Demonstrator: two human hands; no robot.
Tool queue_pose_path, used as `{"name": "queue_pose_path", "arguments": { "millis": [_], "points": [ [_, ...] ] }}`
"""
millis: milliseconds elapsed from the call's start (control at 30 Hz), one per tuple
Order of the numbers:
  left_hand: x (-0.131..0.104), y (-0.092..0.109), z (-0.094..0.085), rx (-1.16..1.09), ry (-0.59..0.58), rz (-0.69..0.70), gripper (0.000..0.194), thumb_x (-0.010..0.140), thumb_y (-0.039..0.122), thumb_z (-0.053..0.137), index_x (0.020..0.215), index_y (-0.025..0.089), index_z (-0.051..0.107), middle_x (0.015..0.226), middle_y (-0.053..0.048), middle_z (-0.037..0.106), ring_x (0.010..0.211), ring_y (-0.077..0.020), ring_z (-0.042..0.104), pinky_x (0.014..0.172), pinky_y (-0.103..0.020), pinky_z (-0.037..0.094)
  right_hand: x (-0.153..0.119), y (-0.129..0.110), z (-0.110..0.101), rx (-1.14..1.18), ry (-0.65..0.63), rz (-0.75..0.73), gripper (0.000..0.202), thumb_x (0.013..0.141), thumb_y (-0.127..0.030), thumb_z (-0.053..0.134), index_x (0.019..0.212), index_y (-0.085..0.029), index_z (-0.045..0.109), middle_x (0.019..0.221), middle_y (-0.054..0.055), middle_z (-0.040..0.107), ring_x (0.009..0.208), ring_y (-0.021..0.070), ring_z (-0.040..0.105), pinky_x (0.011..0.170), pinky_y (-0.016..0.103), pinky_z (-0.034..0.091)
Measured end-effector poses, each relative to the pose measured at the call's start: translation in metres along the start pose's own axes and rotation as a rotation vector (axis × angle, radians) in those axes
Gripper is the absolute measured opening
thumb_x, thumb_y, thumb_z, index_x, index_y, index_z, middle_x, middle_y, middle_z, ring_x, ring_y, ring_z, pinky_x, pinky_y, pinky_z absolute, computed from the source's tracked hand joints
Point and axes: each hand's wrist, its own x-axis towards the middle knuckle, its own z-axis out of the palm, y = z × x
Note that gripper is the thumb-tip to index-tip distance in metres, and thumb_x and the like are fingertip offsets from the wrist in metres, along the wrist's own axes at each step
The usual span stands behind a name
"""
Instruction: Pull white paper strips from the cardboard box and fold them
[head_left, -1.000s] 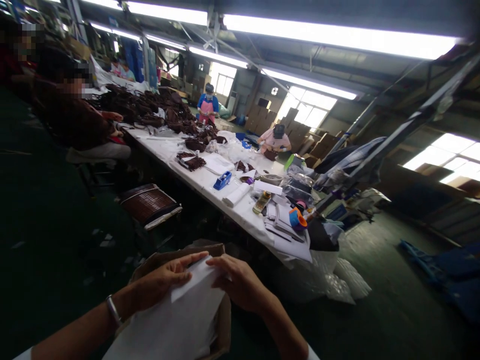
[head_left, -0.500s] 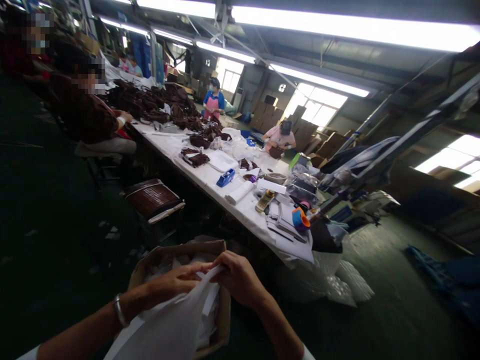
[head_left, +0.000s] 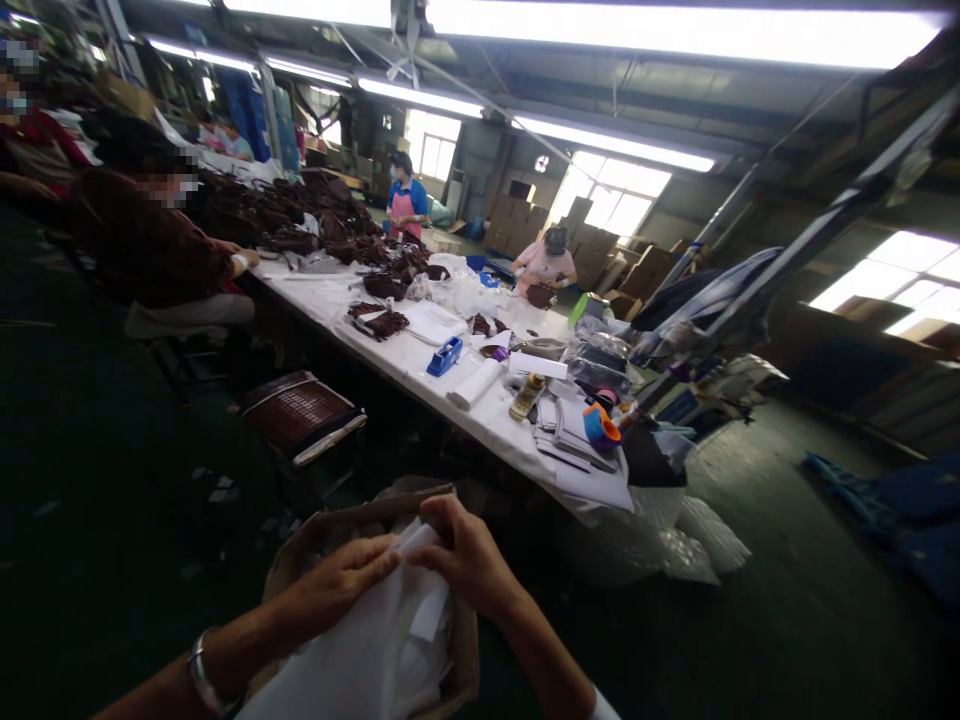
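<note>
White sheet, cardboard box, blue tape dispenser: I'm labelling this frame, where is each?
white sheet (head_left: 360, 650), head view, its flat middle.
cardboard box (head_left: 300, 545), head view, left rim.
blue tape dispenser (head_left: 445, 357), head view, its body.

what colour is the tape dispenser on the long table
Blue; the tape dispenser sits on the white-covered table, clearest in the head view.

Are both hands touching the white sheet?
Touching. The head view shows the left hand and the right hand both pinching the top edge of the white sheet above the cardboard box.
</note>
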Motion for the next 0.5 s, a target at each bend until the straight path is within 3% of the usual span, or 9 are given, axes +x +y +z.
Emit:
{"name": "queue_pose_path", "arguments": {
  "millis": [100, 167, 233, 367, 500],
  "points": [
    [-0.002, -0.014, 0.001, -0.051, 0.167, -0.085, 0.059, 0.085, 0.060, 0.055, 0.130, 0.022, 0.061, 0.134, -0.008, 0.064, 0.123, -0.0310, 0.058, 0.101, -0.037, 0.049, -0.002, 0.000, 0.010, -0.008, 0.040, 0.011, 0.044, 0.065, -0.016, 0.077, 0.103, -0.022, 0.056, 0.070, -0.008, 0.052, 0.063, 0.0100, 0.047, 0.059, 0.024, 0.036],
    [-0.002, -0.022, 0.000, -0.033, 0.265, -0.064, 0.059, 0.085, 0.061, 0.054, 0.128, 0.022, 0.063, 0.141, -0.008, 0.059, 0.136, -0.0318, 0.047, 0.112, -0.039, 0.041, -0.003, -0.002, 0.014, 0.010, 0.049, 0.002, 0.038, 0.066, -0.014, 0.076, 0.097, -0.021, 0.055, 0.069, -0.008, 0.051, 0.062, 0.0096, 0.046, 0.058, 0.024, 0.035],
    [-0.001, -0.025, 0.001, -0.026, 0.230, 0.024, 0.057, 0.086, 0.058, 0.054, 0.130, 0.023, 0.061, 0.144, -0.007, 0.057, 0.138, -0.0313, 0.044, 0.117, -0.041, 0.036, -0.002, -0.005, 0.016, 0.037, 0.066, -0.017, 0.033, 0.066, -0.012, 0.075, 0.092, -0.021, 0.055, 0.070, -0.008, 0.051, 0.062, 0.0091, 0.046, 0.058, 0.023, 0.035],
    [-0.001, -0.017, 0.004, -0.040, 0.048, 0.097, 0.059, 0.084, 0.045, 0.064, 0.139, 0.026, 0.050, 0.139, -0.007, 0.061, 0.123, -0.0311, 0.059, 0.112, -0.046, 0.043, -0.001, -0.008, 0.018, 0.027, 0.098, -0.068, 0.031, 0.068, -0.014, 0.076, 0.092, -0.022, 0.057, 0.073, -0.007, 0.054, 0.066, 0.0093, 0.050, 0.060, 0.023, 0.038],
    [-0.005, -0.018, 0.005, -0.037, 0.100, 0.070, 0.064, 0.083, 0.043, 0.064, 0.141, 0.023, 0.048, 0.137, -0.010, 0.063, 0.126, -0.0342, 0.056, 0.114, -0.051, 0.040, 0.002, -0.003, 0.017, -0.114, 0.129, -0.121, 0.036, 0.068, -0.018, 0.079, 0.098, -0.024, 0.060, 0.081, -0.006, 0.060, 0.072, 0.0111, 0.054, 0.067, 0.025, 0.040]
  ]
}}
